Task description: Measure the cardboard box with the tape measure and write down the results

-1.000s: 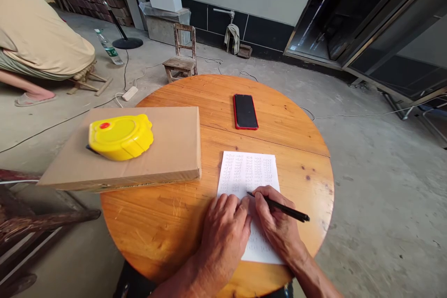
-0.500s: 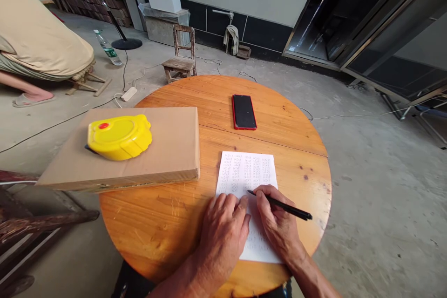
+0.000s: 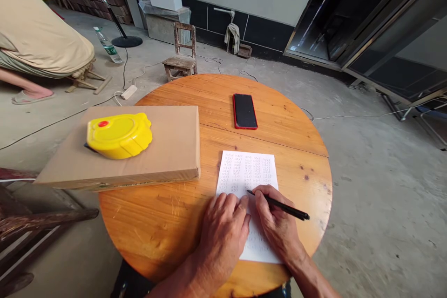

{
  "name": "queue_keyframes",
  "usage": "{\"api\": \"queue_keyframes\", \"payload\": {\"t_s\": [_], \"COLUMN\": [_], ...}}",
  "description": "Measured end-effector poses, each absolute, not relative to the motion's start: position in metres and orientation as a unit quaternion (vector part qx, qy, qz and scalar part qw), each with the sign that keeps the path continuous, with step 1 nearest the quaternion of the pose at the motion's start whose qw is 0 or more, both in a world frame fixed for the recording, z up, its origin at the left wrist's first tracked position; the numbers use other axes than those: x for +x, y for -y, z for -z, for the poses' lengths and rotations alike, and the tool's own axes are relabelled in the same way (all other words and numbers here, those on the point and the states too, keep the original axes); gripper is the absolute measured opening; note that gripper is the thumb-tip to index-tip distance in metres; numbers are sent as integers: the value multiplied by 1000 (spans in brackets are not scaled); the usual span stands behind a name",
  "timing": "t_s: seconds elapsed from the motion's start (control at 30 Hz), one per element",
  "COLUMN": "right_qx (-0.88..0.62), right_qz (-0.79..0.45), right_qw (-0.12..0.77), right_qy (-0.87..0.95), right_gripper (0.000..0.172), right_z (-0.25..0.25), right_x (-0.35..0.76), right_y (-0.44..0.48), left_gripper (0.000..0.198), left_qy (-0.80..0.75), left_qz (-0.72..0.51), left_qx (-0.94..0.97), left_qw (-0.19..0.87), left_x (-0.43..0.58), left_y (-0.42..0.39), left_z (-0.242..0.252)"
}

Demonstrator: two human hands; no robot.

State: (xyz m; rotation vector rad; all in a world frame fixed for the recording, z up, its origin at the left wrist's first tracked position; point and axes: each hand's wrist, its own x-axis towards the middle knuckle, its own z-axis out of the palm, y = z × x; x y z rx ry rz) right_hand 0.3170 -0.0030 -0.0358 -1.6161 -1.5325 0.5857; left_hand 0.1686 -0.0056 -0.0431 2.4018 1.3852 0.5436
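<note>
A white sheet of paper [image 3: 248, 173] with rows of faint printed figures lies on the round wooden table [image 3: 174, 214]. My right hand [image 3: 275, 223] is closed on a black pen [image 3: 286, 209], its tip touching the sheet near the middle. My left hand [image 3: 223, 237] lies flat beside it, fingers stretched out, pressing on the paper's left edge. The lower part of the sheet is hidden under both hands.
A red-cased phone [image 3: 245, 111] lies face up at the table's far side. A flat cardboard box [image 3: 167, 149] overhangs the left edge, with a yellow tape measure [image 3: 119, 135] on it. A small wooden chair [image 3: 181, 53], a bottle [image 3: 107, 46] and cables sit on the floor. Another person crouches at far left [image 3: 38, 42].
The pen and both hands stay almost where they were. Only small shifts of the view show.
</note>
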Motion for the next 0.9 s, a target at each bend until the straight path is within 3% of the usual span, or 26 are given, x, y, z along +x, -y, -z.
{"api": "queue_keyframes", "payload": {"t_s": [0.9], "right_qx": [-642], "right_qz": [-223], "right_qw": [442], "right_qy": [585], "right_gripper": [19], "right_z": [40], "right_x": [320], "right_y": [5], "left_gripper": [31], "left_qy": [-480], "left_qz": [-226], "left_qx": [836], "left_qw": [142], "left_x": [169], "left_y": [5], "left_z": [45]}}
